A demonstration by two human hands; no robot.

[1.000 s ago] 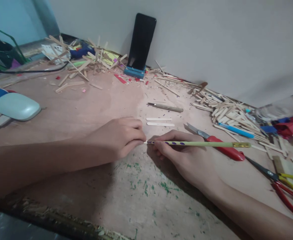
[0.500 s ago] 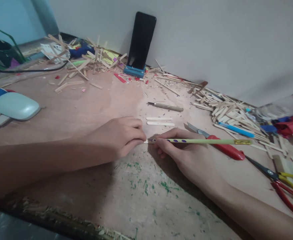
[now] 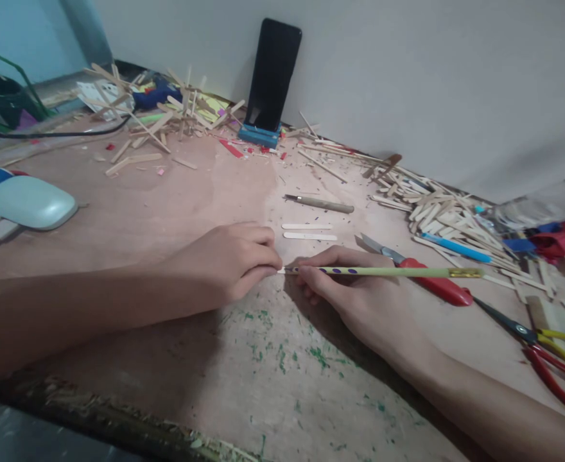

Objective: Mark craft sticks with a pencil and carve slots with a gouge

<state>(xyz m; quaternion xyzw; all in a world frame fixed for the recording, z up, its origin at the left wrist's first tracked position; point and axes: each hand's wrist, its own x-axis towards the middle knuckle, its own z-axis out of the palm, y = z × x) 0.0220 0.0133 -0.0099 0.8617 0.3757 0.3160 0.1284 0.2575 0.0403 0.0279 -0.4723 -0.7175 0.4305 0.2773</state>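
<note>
The left hand (image 3: 237, 260), fingers drawn narrow, pins a small stick (image 3: 281, 271) to the counter (image 3: 142, 199), while the right hand (image 3: 354, 289) grips a pencil (image 3: 408, 272) low, close to its point. Only the stick's pale end shows, directly at the pencil's tip; the rest is hidden by the left fingers, and whether the point touches the wood is too small to tell. With so little stick exposed, a slackened pinch could let it roll or slide, and a sideways push could send the point skidding off into the fingertips. Just past the pencil's tail, on the near side, lies the handle of a red cutter (image 3: 446, 292), its blade pointing back toward the right knuckles; a careless backward sweep could knock it. Scissors (image 3: 521, 330) lie to the right of the pencil, near the right forearm, which could snag them. Beyond the pencil rest two more sticks (image 3: 310, 237) and a carving tool (image 3: 328, 204); farther still, a blue stand (image 3: 259, 135) holds a phone (image 3: 271, 77) leaning back. Well to the pencil's far left stands a green bucket (image 3: 3, 106), its dark inside giving no clear view of any contents.
</note>
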